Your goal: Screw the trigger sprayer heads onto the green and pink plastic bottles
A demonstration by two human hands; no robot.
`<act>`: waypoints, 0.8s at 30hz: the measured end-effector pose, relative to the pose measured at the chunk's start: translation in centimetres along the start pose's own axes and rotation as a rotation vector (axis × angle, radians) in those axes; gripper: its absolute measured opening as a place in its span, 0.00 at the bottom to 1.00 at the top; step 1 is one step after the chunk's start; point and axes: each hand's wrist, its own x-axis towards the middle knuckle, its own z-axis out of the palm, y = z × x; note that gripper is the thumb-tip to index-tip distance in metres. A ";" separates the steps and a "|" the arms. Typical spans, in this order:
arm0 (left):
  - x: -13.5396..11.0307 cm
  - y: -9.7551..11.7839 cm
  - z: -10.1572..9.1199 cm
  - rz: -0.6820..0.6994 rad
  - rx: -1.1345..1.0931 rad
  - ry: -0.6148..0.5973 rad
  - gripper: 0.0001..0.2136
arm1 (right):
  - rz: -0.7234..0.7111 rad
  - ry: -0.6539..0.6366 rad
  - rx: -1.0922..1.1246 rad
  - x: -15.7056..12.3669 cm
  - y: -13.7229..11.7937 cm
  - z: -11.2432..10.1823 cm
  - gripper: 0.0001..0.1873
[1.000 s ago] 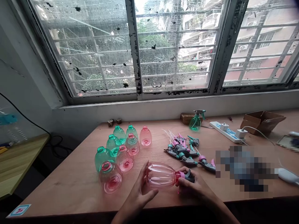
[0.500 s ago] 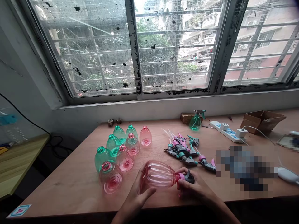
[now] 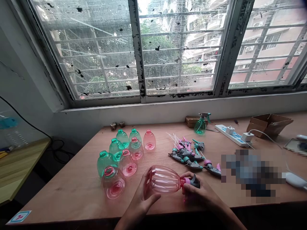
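A clear pink spray bottle point(image 3: 164, 179) lies on its side above the near part of the table, its neck pointing right. My left hand point(image 3: 144, 193) is wrapped round its base, the thumb along the near side. At the neck, my right hand point(image 3: 195, 188) grips the pink and dark grey spray head point(image 3: 189, 182), fingers closed on its collar. Part of the head is hidden by that hand. Behind it lies a pile of loose spray heads point(image 3: 187, 153) in pink, green and grey, some with white tubes.
Several open pink bottles point(image 3: 128, 164) and green bottles point(image 3: 105, 161) stand at the left. A complete green spray bottle point(image 3: 200, 126) stands by the wall. A power strip point(image 3: 232, 135), a cardboard box point(image 3: 270, 124) and a blurred patch point(image 3: 251, 172) are at the right.
Almost nothing differs. Both hands hold the pink bottle and its spray head in the same place; the view has shifted very slightly.
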 end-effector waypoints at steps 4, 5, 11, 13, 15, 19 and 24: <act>0.2 -0.2 0.0 -0.013 -0.011 0.011 0.42 | 0.000 0.003 -0.014 0.0 0.2 -0.1 0.23; 0.2 -0.2 0.0 -0.018 -0.013 0.010 0.43 | 0.001 0.004 -0.017 0.1 0.2 -0.2 0.23; 0.1 0.1 -0.1 -0.034 0.123 -0.021 0.42 | 0.001 0.013 -0.024 0.0 0.0 0.0 0.24; 0.0 -0.1 -0.2 -0.050 0.182 -0.023 0.42 | 0.000 0.012 -0.023 0.0 -0.1 0.1 0.23; 0.0 -0.1 -0.3 -0.057 0.193 -0.033 0.40 | -0.002 0.012 -0.012 -0.1 -0.3 0.2 0.23; 0.1 0.5 -0.1 -0.054 0.128 -0.026 0.39 | -0.002 0.011 0.009 -0.2 -0.4 0.4 0.23; 0.5 1.1 0.1 -0.071 0.135 0.039 0.38 | -0.048 0.024 -0.040 -0.2 -0.6 0.4 0.24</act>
